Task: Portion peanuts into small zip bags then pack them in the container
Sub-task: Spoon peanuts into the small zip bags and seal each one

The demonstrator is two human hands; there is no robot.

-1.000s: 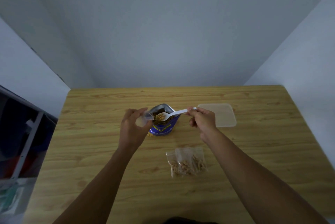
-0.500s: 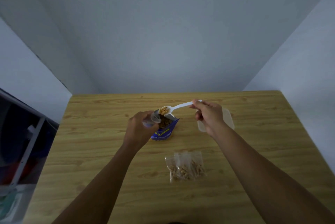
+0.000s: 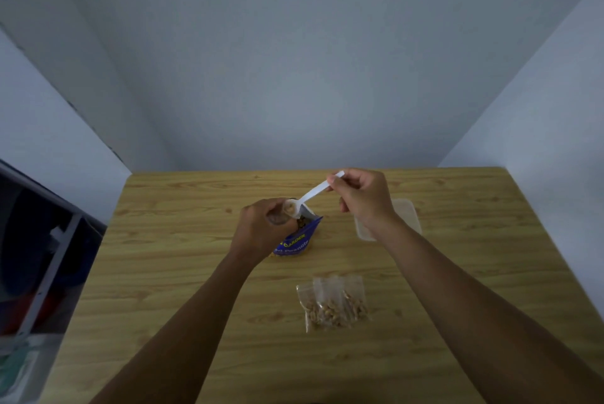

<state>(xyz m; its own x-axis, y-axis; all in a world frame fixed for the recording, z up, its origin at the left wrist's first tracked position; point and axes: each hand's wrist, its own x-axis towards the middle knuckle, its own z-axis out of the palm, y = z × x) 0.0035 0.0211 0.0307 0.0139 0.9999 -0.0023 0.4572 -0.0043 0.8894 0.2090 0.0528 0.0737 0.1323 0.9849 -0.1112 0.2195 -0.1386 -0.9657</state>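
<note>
Carefully, we pinch the small zip bag [image 3: 277, 218] in our left hand [image 3: 258, 230] just above the blue peanut pouch [image 3: 299, 240] at mid-table while the curled fingers of our right hand [image 3: 364, 201] tip the loaded spoon [image 3: 313, 193] at its mouth; a sagging opening could spill peanuts [image 3: 289, 206] onto the table [image 3: 196, 273].

A wooden table [image 3: 163, 273] fills the lower view beneath plain pale walls [image 3: 294, 60] — at nine o'clock, a white-framed rack [image 3: 49, 273] holds blurred dark blue and red items.

The wooden table [image 3: 183, 273] carries a blue peanut pouch [image 3: 299, 240], filled zip bags [image 3: 333, 304] and a clear container [image 3: 407, 217].
</note>
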